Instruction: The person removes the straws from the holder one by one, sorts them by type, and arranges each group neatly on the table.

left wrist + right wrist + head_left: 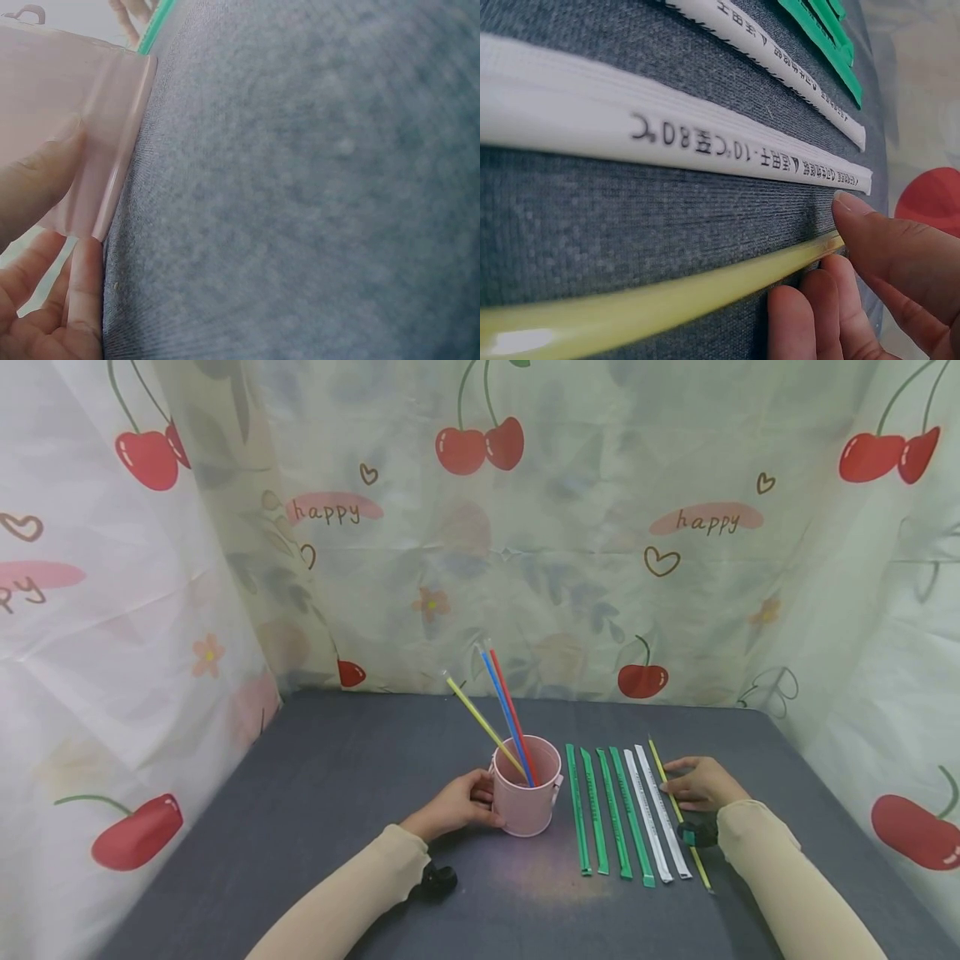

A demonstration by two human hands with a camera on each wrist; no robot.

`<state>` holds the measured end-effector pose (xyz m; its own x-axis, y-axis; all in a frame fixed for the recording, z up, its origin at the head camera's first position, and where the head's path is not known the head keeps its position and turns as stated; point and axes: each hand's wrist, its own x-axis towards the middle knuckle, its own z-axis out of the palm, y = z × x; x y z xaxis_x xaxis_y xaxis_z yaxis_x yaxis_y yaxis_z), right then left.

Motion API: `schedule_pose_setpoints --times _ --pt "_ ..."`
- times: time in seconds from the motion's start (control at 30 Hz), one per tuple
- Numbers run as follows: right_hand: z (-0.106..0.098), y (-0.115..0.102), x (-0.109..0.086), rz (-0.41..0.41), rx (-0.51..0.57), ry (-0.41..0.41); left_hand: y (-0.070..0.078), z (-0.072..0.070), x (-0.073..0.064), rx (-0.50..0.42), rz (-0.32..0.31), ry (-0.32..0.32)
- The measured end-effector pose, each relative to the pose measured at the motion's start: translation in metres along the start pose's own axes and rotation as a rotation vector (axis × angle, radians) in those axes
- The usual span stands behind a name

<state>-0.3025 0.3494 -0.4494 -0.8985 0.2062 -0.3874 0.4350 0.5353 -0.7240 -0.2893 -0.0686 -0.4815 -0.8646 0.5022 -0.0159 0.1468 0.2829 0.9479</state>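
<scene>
Yellow straw (667,298) lies on the counter (360,760) beside the nearest white-wrapped straw (663,812), right hand (705,783) pinching it; left hand (457,804) grips the pink bucket (525,810). Risk: loose pinch could let it roll; sweeping left low could knock that neighbour askew.

On the bench (360,760), three straws (502,706) lean in a bucket (523,812); to its right lie six wrapped straws (631,814), then one loose straw (678,812) farther right.

Yellow straw (667,295) lies right of the upright pink bucket (522,810).
</scene>
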Motion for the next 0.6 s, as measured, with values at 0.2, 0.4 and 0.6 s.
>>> schedule_pose_setpoints --times 0.2,0.4,0.6 --pt "-0.0011 -0.0008 -0.0007 0.001 -0.002 -0.005 0.0013 0.0001 -0.0009 -0.004 0.009 0.001" --pt "-0.0021 -0.0015 -0.0006 0.009 0.007 -0.016 0.002 0.0 -0.0009 0.001 0.008 0.003" --pt "-0.0025 0.0 0.0009 0.008 0.014 -0.023 0.0007 0.0007 -0.0003 0.009 -0.002 0.006"
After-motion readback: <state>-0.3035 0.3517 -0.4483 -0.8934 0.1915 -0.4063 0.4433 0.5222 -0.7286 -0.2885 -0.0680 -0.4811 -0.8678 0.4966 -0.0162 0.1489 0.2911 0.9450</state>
